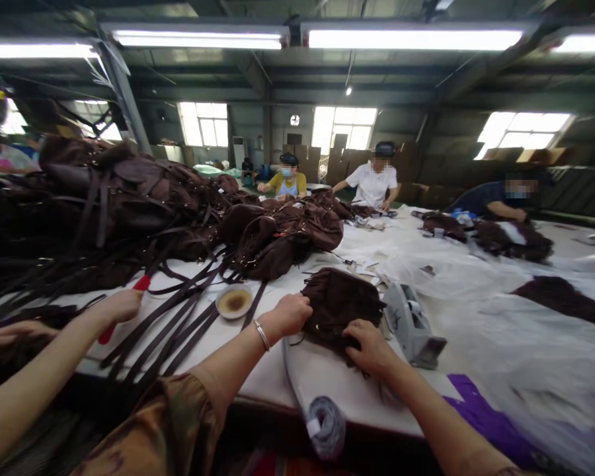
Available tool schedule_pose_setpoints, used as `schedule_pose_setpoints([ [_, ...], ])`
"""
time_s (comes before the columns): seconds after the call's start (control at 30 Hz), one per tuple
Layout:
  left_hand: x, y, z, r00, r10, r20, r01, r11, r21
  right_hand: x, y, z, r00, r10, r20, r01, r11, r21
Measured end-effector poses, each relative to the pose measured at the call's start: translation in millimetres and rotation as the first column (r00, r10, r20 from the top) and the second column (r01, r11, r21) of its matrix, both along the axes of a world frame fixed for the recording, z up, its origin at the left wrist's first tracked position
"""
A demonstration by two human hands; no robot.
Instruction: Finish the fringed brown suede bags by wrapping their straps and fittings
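Note:
A small dark brown fringed bag [346, 303] lies on the white-covered table before me. Its left edge is gripped in the curled fingers of my left hand [292, 313], which has a silver bangle at the wrist. At the lower right of the bag, my right hand [371, 347] bends its fingers over the fringe, the thumb tucked beneath and partly hidden. Just right of the bag stands a grey tape dispenser [414, 327]. A shallow bowl of brownish liquid [234, 302] sits left of my left hand.
A large heap of dark brown bags [143, 198] with trailing straps fills the left. Beside me, a neighbour's hand [121, 305] holds a red-handled tool [142, 283]. A grey yarn bundle [326, 428] hangs at the table's front edge. Clear plastic sheeting [515, 357] covers the right; co-workers sit or stand opposite.

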State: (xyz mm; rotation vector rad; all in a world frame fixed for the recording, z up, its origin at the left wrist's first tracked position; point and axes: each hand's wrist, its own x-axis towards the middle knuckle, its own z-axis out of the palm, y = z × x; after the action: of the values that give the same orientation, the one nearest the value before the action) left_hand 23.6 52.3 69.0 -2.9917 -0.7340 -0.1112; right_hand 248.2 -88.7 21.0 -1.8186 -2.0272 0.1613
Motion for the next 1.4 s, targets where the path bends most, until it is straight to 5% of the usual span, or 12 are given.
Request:
schedule_pose_setpoints([
  [0.1, -28, 8, 5.6, 0.973, 0.230, 0.031, -0.231, 0.972, 0.048, 8, -16, 1.5, 0.999, 0.009, 0.050, -0.011, 0.999, 0.051],
  [0.2, -39, 4, 9.0, 0.931, 0.342, 0.130, -0.354, 0.932, 0.078, 15, -31, 6.0, 0.970, -0.177, 0.168, 0.169, 0.984, 0.062],
  [0.3, -25, -12, 7.4, 0.940, 0.141, 0.310, -0.159, 0.987, 0.033, 15, -29, 12.5, 0.945, -0.281, 0.169, 0.273, 0.959, 0.071],
  [0.43, 15, -35, -4.6, 0.938, -0.096, 0.334, 0.120, 0.992, -0.050, -2, -2, 15.7, 0.987, -0.104, 0.125, 0.095, 0.993, 0.076],
  [0.63, 36, -39, -27.6, 0.979, 0.050, 0.197, -0.022, 0.989, -0.146, -23, 22, 10.2, 0.985, -0.091, 0.147, 0.104, 0.991, -0.081],
  [0.93, -9, -26, -30.4, 0.958, 0.037, 0.286, 0.008, 0.988, -0.154, 15, -34, 37.1, 0.952, -0.107, 0.286, 0.136, 0.987, -0.084],
  [1.03, -8, -42, -27.2, 0.935, 0.106, 0.339, -0.060, 0.988, -0.143, 0, -36, 42.5, 0.964, -0.234, 0.126, 0.235, 0.972, 0.011],
  [1.1, 0, -55, -26.7, 0.888, 0.220, 0.403, -0.153, 0.969, -0.192, -21, -27, 39.9, 0.937, -0.316, -0.147, 0.309, 0.949, -0.070],
  [1.17, 9, -67, -28.0, 0.843, 0.343, 0.415, -0.222, 0.924, -0.313, -44, -14, 32.8, 0.784, -0.446, -0.432, 0.334, 0.889, -0.314],
  [1.27, 15, -78, -32.4, 0.815, 0.467, 0.343, -0.257, 0.822, -0.508, -70, 1, 19.0, 0.344, -0.617, -0.707, 0.141, 0.779, -0.611],
  [1.33, 13, -80, -35.8, 0.792, 0.527, 0.308, -0.251, 0.742, -0.622, -78, 3, 10.4, 0.051, -0.633, -0.772, -0.002, 0.773, -0.634],
  [1.4, 10, -79, -39.4, 0.753, 0.605, 0.261, -0.229, 0.611, -0.758, -81, -2, 3.5, -0.112, -0.633, -0.766, -0.046, 0.773, -0.632],
])
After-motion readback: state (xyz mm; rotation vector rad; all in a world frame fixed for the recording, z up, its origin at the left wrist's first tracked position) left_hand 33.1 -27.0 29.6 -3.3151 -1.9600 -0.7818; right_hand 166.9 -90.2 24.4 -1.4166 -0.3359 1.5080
